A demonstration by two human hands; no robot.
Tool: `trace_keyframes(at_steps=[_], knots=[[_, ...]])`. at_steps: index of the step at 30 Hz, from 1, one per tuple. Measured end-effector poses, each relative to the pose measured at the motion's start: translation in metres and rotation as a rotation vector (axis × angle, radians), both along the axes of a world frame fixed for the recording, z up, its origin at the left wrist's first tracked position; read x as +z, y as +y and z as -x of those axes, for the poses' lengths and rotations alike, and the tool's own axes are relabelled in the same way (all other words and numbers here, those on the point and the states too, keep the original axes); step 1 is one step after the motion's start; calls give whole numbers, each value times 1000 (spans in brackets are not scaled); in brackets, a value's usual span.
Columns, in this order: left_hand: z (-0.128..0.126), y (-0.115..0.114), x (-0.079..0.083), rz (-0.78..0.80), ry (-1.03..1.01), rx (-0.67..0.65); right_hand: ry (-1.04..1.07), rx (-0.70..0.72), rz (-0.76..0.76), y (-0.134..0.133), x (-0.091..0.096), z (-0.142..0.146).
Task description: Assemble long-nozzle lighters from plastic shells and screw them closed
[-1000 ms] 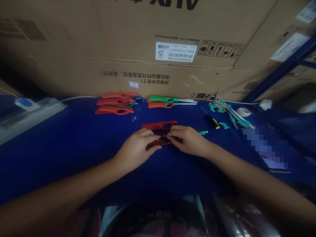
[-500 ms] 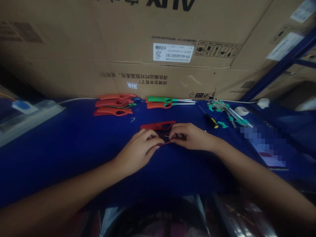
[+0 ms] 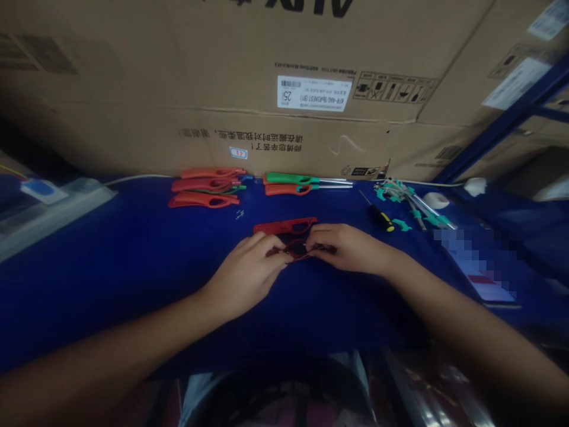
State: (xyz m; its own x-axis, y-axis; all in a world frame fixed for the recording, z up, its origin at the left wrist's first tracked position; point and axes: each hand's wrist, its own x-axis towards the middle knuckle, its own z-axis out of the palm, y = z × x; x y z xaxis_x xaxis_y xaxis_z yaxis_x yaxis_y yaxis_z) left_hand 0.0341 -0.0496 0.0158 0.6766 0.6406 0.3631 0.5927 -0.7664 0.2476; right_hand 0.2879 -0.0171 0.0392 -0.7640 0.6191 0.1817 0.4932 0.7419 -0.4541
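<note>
Between my two hands is a red lighter shell half [image 3: 301,256], with its trigger opening showing in the gap between the fingertips. My left hand [image 3: 253,270] is closed on the shell's left part, thumb and fingers pinched together. From the other side, my right hand [image 3: 351,249] pinches the right end; whether it also holds a small part inside the shell is hidden. Just behind the fingers another red lighter shell half [image 3: 275,227] lies on the blue table [image 3: 155,279].
Several orange-red lighter shells [image 3: 200,200] lie at back left. Near the carton [image 3: 200,71] rest a green lighter [image 3: 288,178] and an orange one [image 3: 288,190] with metal tubes. To the right are a screwdriver [image 3: 381,218], teal parts with rods [image 3: 415,207] and a phone-like slab [image 3: 486,281].
A small pale piece that showed between the fingertips can no longer be seen there. Both hands keep nearly the same place, with the shell turned slightly so its opening shows more.
</note>
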Motion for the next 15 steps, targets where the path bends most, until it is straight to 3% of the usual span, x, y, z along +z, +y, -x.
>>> trace_keyframes(at_steps=[7,15], knots=[[1,0,2,-29,14,-14,-162,-21,-130,-5,3,-1],[2,7,-4,3,-30,-27,-133,-21,-77,-7,6,-2]])
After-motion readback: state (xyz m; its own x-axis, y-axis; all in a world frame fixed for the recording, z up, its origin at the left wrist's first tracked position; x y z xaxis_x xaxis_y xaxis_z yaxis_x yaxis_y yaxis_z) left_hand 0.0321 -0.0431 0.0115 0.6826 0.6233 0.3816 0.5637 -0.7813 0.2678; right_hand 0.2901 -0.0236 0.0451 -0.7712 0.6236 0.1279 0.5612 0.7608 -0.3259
